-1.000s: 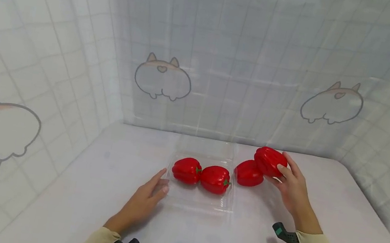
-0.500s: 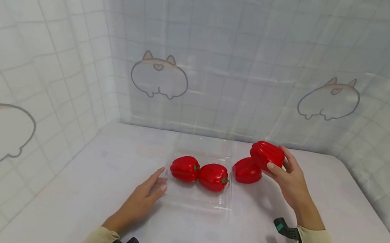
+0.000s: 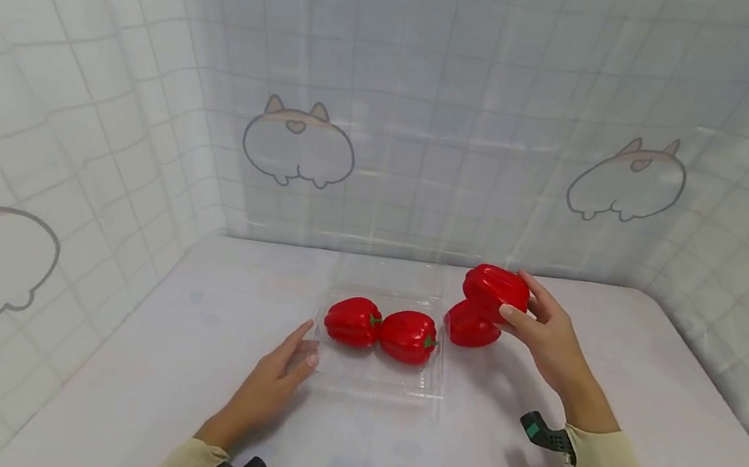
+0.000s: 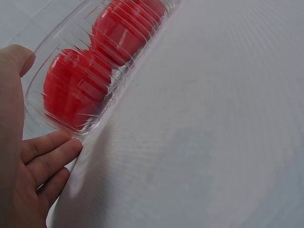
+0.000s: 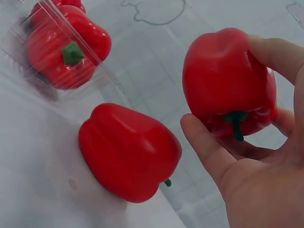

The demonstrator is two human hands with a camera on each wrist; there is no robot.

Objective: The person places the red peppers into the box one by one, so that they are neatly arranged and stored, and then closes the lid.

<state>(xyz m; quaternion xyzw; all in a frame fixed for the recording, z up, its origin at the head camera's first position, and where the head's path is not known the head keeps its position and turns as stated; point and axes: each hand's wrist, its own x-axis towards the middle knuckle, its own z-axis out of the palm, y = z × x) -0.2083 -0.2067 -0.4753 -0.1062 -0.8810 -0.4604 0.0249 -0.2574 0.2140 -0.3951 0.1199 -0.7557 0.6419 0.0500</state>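
Observation:
My right hand (image 3: 552, 347) grips a red bell pepper (image 3: 493, 288) and holds it raised, its green stem showing in the right wrist view. Below it, a second red bell pepper (image 5: 128, 152) lies on the table, just right of a clear plastic container (image 3: 361, 370). Inside the container two more peppers sit end to end, a left one (image 3: 352, 322) and a right one (image 3: 408, 337). At the container's left side is my left hand (image 3: 268, 383), fingers extended. In the left wrist view its thumb lies by the rim and its fingertips (image 4: 73, 146) meet the near corner.
The container's clear lid (image 3: 388, 274) lies folded back toward the rear wall. A white sheet with grid lines and cartoon animals (image 3: 300, 146) hangs at the back and sides. The white table (image 3: 166, 364) spreads out on both sides.
My right hand has carried the held pepper left and slightly up, so it now overlaps the pepper on the table. My left hand stays by the container. The head view has shifted slightly.

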